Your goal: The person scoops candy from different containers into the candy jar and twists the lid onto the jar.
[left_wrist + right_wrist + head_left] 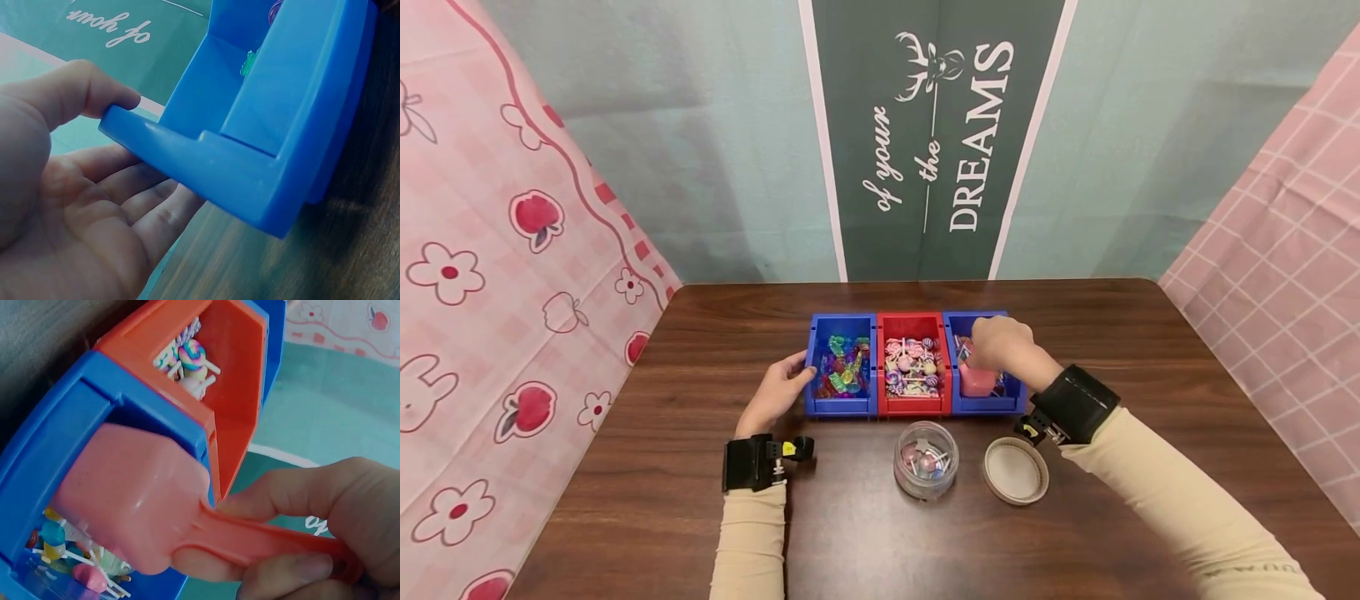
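A person's right hand (1002, 343) is clamped on the handle of a pink scoop (140, 490), thumb on one side and fingers curled about the other. The scoop's bowl sits beyond the fingertips, on the side toward the person, inside the right bin (988, 406), a blue one, beside and partly over small lollipops (90, 575). The bowl's outer face is turned to the right wrist camera; whether it carries anything cannot be told.

The left hand (778, 390) grips the left bin (841, 407), also blue, thumb on the rim and fingers against the outside of the wall. Translucent coloured pieces (847, 367) lie in that bin, just beyond the thumb.

Between the two stands the red bin (915, 406), its sides against both neighbours, with swirled candies and lollipops (913, 367) inside. In front of the row, near the red bin, a clear jar (917, 489) stands uncovered with a few lollipops in it. A round lid (1013, 472) lies to its right, below the right wrist. All rest on a dark wooden table (850, 533), before a green curtain (737, 167) lettered "DREAMS."
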Tool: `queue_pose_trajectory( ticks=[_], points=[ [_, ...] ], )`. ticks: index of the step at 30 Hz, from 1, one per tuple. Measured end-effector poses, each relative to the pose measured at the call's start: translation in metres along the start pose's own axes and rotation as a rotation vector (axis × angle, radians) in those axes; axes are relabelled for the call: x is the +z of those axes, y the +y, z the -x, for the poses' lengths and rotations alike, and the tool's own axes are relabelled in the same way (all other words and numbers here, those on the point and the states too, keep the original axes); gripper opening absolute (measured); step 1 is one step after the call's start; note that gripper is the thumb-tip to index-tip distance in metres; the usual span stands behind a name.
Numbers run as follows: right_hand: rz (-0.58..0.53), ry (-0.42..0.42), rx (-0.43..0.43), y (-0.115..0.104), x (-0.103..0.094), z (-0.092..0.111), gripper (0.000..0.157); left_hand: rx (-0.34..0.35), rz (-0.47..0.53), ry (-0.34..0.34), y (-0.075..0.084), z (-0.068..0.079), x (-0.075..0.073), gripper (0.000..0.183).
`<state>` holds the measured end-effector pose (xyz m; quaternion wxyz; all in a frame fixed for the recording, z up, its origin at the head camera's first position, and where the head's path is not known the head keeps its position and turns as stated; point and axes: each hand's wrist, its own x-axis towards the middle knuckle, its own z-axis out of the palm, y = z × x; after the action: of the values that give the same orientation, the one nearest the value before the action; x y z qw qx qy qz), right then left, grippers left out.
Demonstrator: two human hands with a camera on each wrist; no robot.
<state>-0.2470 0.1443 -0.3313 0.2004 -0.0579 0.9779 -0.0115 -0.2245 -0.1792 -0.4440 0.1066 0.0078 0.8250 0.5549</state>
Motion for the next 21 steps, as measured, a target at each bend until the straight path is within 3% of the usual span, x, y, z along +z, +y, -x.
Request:
queue_pose_trajectory(
  ticks=[9,17,21],
  points=[
    [-0.009,0.065,0.033,-0.005,0.010,0.012,0.038,-0.010,-0.002,0.011,0.000,0.000,0.000,0.049],
    [-0.022,0.251,0.038,-0.004,0.030,0.027,0.033,-0.020,0.013,0.001,0.000,0.000,0.000,0.049],
    [-0.073,0.321,0.047,0.000,0.040,0.034,0.039,-0.019,0.011,-0.002,0.001,0.000,0.000,0.049]
  ],
)
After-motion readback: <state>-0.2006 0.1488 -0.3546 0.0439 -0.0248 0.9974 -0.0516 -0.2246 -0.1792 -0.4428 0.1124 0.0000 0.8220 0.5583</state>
